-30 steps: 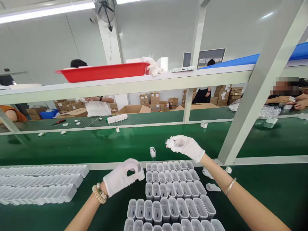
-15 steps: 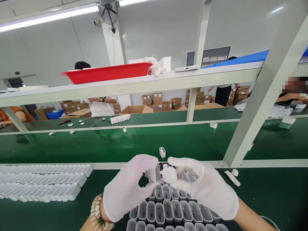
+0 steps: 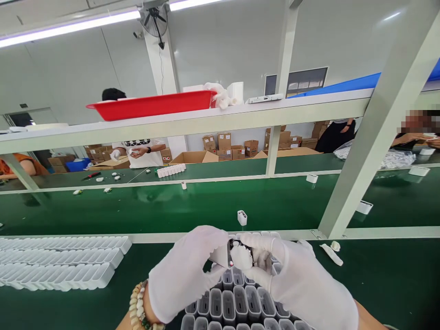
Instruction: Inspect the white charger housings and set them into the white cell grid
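In the head view, my left hand (image 3: 188,271), in a white glove, pinches a white plastic casing (image 3: 220,255) between thumb and fingers. My right hand (image 3: 292,275), gloved as well, closes on a white wad (image 3: 241,256) with an uneven edge, which looks like cotton. The wad is right up against the casing's open side, where some dark parts show; whether they touch is hard to tell. Below both hands stand rows of open grey casings (image 3: 228,305), partly covered by my right hand.
Rows of white casings (image 3: 55,275) lie at the left. A green belt (image 3: 137,211) carries a small white casing (image 3: 242,217). A slanted post (image 3: 371,137) rises at the right, near white scraps (image 3: 332,254). A red tray (image 3: 154,104) rests on the shelf overhead. Other people work across the belt.
My right hand has shifted slightly right and down, with the wad still against the casing. Pieces on the green belt have moved to the right. A person across has raised their hands.
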Action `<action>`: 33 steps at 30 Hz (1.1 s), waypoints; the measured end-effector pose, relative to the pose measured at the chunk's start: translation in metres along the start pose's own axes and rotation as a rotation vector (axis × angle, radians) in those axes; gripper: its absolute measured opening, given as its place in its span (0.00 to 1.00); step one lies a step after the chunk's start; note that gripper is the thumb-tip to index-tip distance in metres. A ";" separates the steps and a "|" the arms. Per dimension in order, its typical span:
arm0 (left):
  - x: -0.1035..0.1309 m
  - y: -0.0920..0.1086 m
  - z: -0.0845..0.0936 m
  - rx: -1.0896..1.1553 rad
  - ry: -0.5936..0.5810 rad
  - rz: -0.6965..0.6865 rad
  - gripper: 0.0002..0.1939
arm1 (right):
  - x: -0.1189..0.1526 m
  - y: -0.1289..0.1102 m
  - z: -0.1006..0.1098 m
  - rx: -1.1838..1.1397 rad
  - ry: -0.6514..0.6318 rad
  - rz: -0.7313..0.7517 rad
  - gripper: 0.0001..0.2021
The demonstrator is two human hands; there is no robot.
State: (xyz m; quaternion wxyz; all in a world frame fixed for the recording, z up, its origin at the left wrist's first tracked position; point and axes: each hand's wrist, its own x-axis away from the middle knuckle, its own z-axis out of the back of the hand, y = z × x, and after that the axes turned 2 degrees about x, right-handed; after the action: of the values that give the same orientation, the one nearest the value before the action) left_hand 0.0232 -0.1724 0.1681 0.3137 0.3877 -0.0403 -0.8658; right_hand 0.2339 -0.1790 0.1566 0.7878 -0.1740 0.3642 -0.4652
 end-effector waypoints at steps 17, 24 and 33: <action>0.005 0.000 -0.006 0.074 0.079 0.033 0.22 | -0.009 0.025 -0.012 0.005 -0.239 0.132 0.17; 0.008 0.000 -0.007 0.116 0.154 0.152 0.19 | 0.001 0.015 -0.026 0.147 0.066 0.311 0.06; 0.007 0.002 -0.010 0.188 0.202 0.112 0.21 | 0.007 -0.002 -0.027 0.285 -0.038 0.198 0.05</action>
State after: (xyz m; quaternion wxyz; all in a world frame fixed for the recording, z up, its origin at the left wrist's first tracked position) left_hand 0.0282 -0.1765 0.1572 0.3263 0.4974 -0.1108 -0.7961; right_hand 0.2146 -0.1846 0.1366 0.8532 -0.0325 0.2948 -0.4289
